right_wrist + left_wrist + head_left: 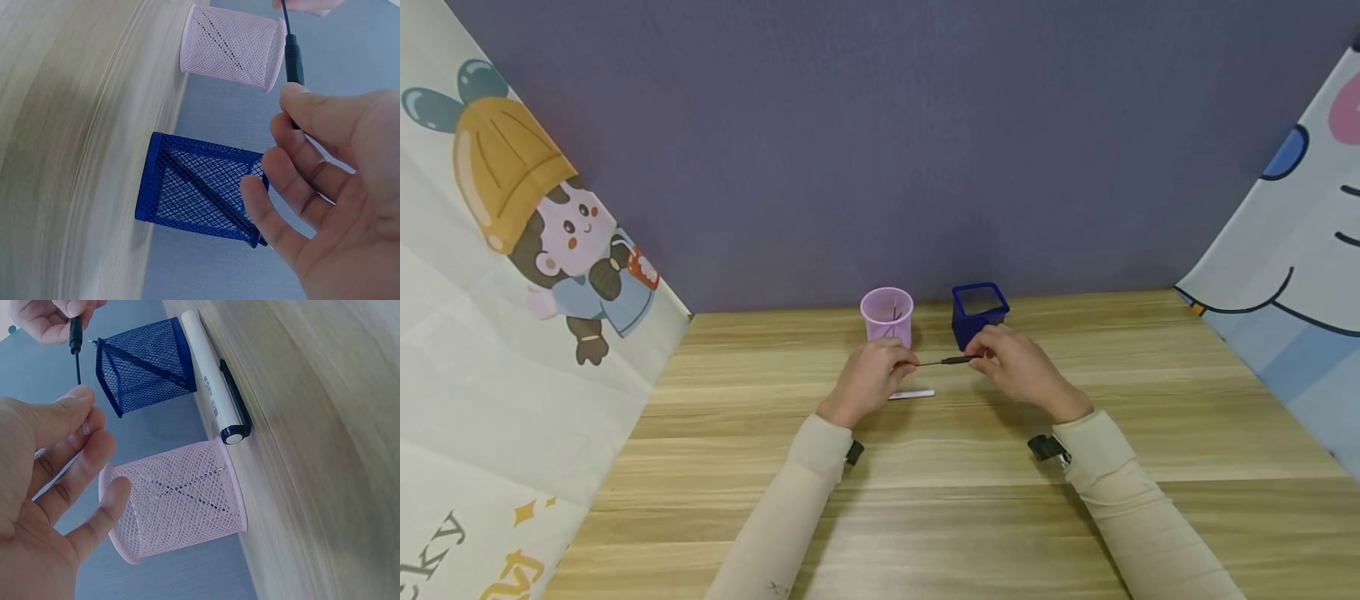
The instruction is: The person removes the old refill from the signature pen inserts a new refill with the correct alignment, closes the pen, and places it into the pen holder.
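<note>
Above the table, my left hand (868, 375) pinches a thin dark rod (79, 367) between thumb and forefinger. Its clear end (86, 428) shows past the fingertips, like a pen refill. My right hand (1018, 365) pinches the black ridged pen grip (293, 59) from which the rod comes out. The other fingers of both hands are spread. Under the left hand lies a white pen body (912, 394) with a black clip (236, 397). Behind the left hand stands a pink mesh cup (887, 310); a blue mesh holder (979, 318) stands behind the right hand.
Thin dark sticks (891, 321) lean inside the pink cup, and a dark pen-like stick (209, 194) lies slanted in the blue holder. A blue-grey wall (925, 150) rises at the back of the wooden table (925, 517). Printed cartoon sheets hang at both sides.
</note>
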`<action>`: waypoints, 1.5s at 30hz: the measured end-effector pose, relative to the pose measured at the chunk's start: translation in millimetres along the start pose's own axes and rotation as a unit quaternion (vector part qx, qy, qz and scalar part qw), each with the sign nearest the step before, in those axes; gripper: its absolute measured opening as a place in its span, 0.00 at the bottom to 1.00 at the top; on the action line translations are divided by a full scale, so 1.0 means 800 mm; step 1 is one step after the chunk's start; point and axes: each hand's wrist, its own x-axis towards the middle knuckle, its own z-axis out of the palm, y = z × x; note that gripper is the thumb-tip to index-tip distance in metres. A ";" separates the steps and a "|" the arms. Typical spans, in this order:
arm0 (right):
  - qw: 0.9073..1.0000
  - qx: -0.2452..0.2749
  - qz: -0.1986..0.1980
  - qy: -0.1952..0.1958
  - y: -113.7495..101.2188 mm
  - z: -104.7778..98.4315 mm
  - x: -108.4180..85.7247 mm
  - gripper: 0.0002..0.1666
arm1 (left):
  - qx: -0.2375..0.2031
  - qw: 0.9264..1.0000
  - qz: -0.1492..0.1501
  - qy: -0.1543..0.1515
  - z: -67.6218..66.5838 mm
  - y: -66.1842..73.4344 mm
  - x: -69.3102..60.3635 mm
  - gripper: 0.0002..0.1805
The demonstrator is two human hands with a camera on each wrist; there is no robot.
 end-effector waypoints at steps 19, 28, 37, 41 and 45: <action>1.000 0.002 0.000 0.005 0.000 -0.003 -0.002 0.05 | 0.004 1.000 0.000 0.005 0.000 -0.003 -0.004 0.04; 1.000 0.003 0.005 0.006 0.001 -0.005 -0.002 0.05 | 0.000 1.000 0.000 0.008 -0.002 -0.004 -0.004 0.03; 1.000 0.003 0.007 0.010 0.005 -0.007 -0.003 0.05 | 0.003 1.000 0.000 0.007 -0.005 -0.004 -0.003 0.03; 1.000 0.001 0.007 0.012 0.006 -0.007 -0.003 0.05 | 0.002 1.000 -0.004 0.004 -0.005 -0.005 -0.002 0.03; 1.000 -0.002 0.008 0.012 0.007 -0.008 -0.003 0.06 | 0.000 1.000 -0.008 0.005 -0.005 -0.007 -0.002 0.03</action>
